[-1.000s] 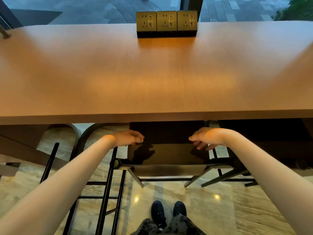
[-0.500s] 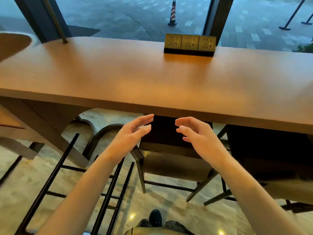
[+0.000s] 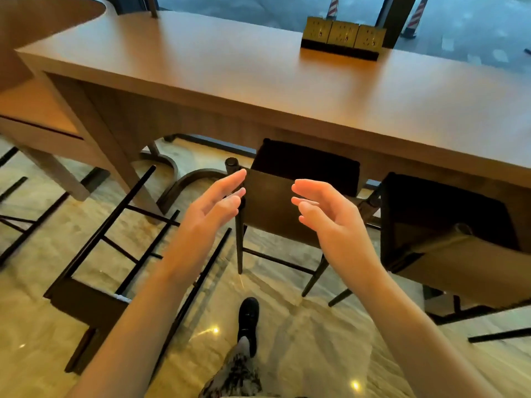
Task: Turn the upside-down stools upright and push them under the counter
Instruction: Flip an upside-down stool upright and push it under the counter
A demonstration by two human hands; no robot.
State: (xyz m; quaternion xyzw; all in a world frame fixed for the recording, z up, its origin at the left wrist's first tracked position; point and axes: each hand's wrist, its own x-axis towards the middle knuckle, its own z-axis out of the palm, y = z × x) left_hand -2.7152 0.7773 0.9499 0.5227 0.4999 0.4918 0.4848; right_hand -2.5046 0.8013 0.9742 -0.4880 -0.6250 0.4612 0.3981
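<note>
An upright dark stool (image 3: pixel 275 208) stands partly under the wooden counter (image 3: pixel 258 81), its black seat tucked beneath the edge. A second upright stool (image 3: pixel 448 242) stands to its right. On the floor at the left lies an upside-down stool (image 3: pixel 94 285), its black legs and rungs pointing toward the counter. My left hand (image 3: pixel 212 208) and my right hand (image 3: pixel 324 214) hover in the air in front of the middle stool, fingers relaxed, holding nothing and touching nothing.
A block of three power sockets (image 3: pixel 342 38) sits at the counter's far edge by the window. The counter's slanted leg (image 3: pixel 115 150) stands left of the middle stool. More black stool legs (image 3: pixel 14 196) show at the far left. My shoe (image 3: pixel 248 317) is on the marble floor.
My hands have let go of the middle stool's seat and drawn back toward me. The view has swung left and pulled back, bringing the overturned stool on the floor into view.
</note>
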